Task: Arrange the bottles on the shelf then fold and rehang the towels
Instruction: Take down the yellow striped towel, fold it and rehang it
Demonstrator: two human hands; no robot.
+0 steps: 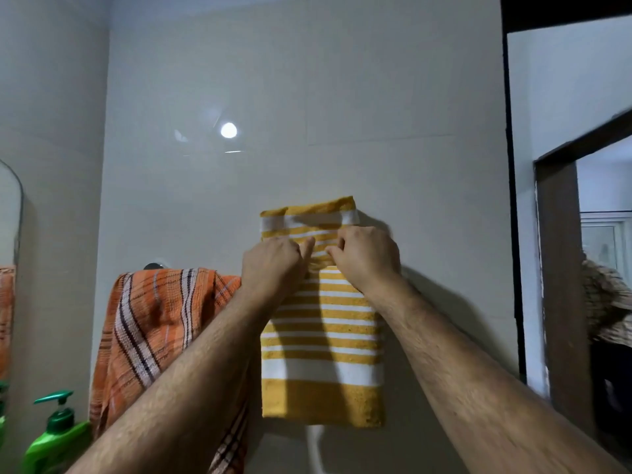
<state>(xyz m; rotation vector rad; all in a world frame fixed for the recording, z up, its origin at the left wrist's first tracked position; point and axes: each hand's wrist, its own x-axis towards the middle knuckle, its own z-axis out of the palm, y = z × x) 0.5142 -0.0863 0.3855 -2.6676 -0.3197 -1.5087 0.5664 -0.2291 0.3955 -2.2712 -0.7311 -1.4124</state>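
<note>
yellow striped towel (321, 336): nubby terry cloth. Orange plaid towel (150, 323): flat woven. Wall tiles (273, 97): glossy. Green bottle (54, 443): shiny plastic.

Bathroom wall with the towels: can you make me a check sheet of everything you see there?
Surface: pale tiled wall, glossy, with a lamp reflection.
Job's things: yellow striped towel folded, hanging flat; orange checked towel draped loosely beside it; green pump bottle at lower left.
Clutter: nothing seen.
Grips: left hand and right hand both pinch the yellow towel near its top.
Cables: nothing seen.
Surroundings: mirror edge on the left, dark door frame on the right.
</note>
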